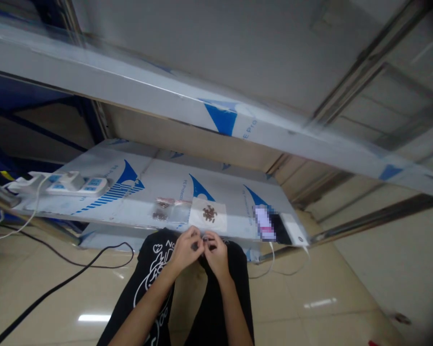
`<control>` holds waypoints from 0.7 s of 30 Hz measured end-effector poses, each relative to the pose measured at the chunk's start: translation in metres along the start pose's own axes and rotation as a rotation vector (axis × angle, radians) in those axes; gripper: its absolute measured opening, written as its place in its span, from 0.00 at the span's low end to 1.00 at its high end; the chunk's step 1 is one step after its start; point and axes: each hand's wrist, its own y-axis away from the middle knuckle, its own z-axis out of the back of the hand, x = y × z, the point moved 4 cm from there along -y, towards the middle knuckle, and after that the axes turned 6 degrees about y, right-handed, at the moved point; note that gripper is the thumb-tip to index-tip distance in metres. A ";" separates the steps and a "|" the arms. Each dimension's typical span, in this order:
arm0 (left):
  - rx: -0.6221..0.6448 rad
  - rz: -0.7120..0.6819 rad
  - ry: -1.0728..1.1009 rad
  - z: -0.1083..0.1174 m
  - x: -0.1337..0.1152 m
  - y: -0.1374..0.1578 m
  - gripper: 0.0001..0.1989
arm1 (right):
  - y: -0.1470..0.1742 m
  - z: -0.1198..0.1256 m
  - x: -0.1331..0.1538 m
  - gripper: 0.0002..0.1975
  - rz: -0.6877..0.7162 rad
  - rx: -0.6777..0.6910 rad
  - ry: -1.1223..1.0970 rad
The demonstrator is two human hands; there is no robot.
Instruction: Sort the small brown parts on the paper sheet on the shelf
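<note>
My left hand (188, 249) and my right hand (215, 251) meet above my lap, just in front of the shelf edge. Both have their fingers pinched together, thumbs and forefingers nearly touching. Whatever lies between them is too small to make out. Just beyond the fingers, a white sheet (219, 218) lies on the shelf with a cluster of small brown pieces (210, 213) on it. To its left is a clear plastic bag (162, 209) with dark small contents that I cannot identify.
A film-covered metal shelf (159, 178) spans the front, under an upper shelf edge (147, 93). A power strip (77, 185) sits at left. Phones (282, 229) and a white device (295, 230) with cables lie at right. A black cable (57, 288) crosses the tiled floor.
</note>
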 end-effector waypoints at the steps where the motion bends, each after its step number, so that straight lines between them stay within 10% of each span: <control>1: -0.013 0.000 -0.001 0.003 0.000 0.000 0.06 | 0.000 -0.001 -0.001 0.16 -0.017 0.015 -0.011; 21: -0.206 0.314 0.635 0.020 0.014 -0.003 0.14 | 0.000 -0.018 -0.005 0.28 -0.534 0.360 -0.646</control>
